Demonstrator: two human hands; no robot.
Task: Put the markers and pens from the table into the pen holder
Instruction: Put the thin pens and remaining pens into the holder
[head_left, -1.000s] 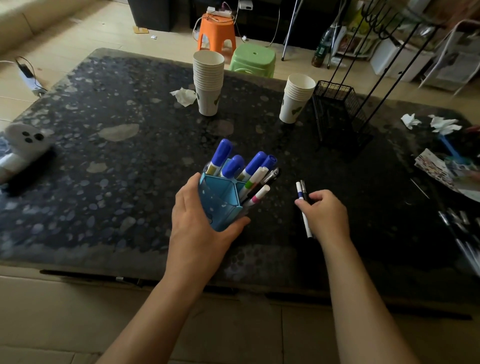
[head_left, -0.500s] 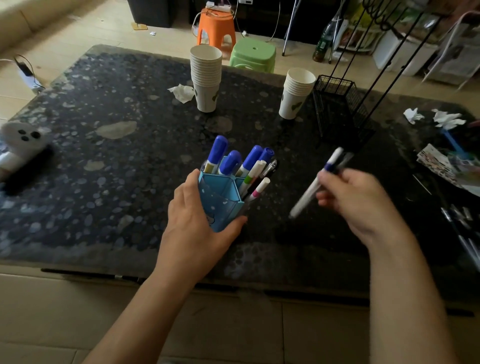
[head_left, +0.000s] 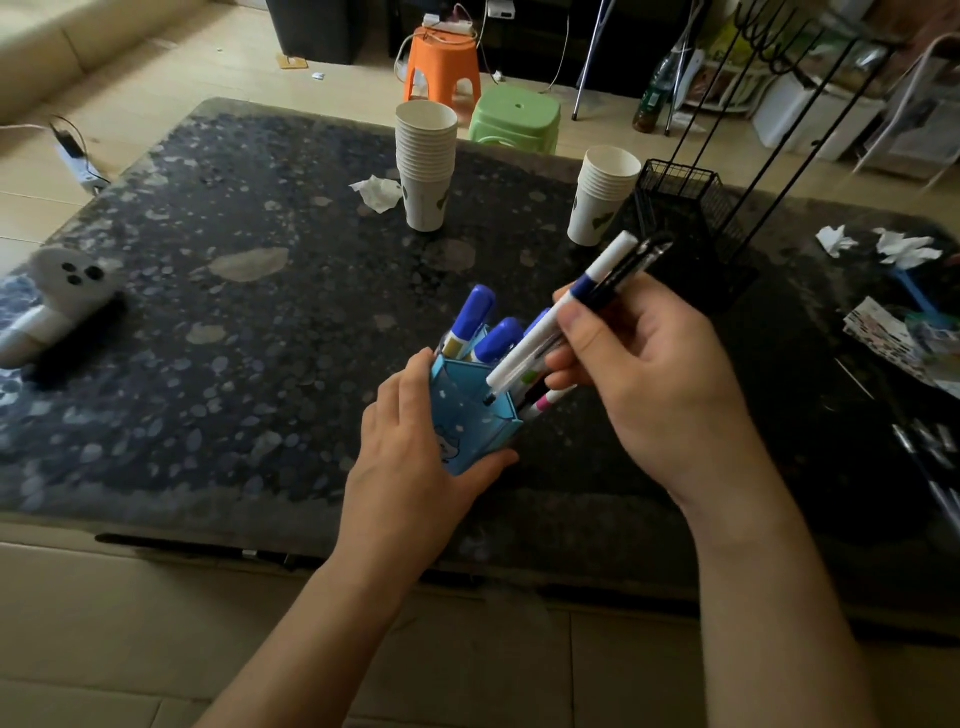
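A light blue pen holder (head_left: 470, 436) stands near the front of the dark speckled table (head_left: 260, 322), tilted slightly, with several blue-capped markers (head_left: 475, 317) and thinner pens inside. My left hand (head_left: 410, 457) grips the holder's left side. My right hand (head_left: 649, 374) holds two pens together: a white pen with a blue band (head_left: 550, 322) and a black pen (head_left: 631, 265). Their lower tips reach the holder's open mouth, and their upper ends point up and to the right.
Two stacks of paper cups (head_left: 426, 166) (head_left: 602, 195) stand at the back, a black wire basket (head_left: 685, 218) beside them. Crumpled tissues (head_left: 376, 192) lie about. A white toy (head_left: 57, 291) rests at the left edge, clutter (head_left: 904, 338) at the right.
My right hand picked the two pens up from the table, then carried them left until their tips reached the holder's mouth. My left hand stayed on the holder.
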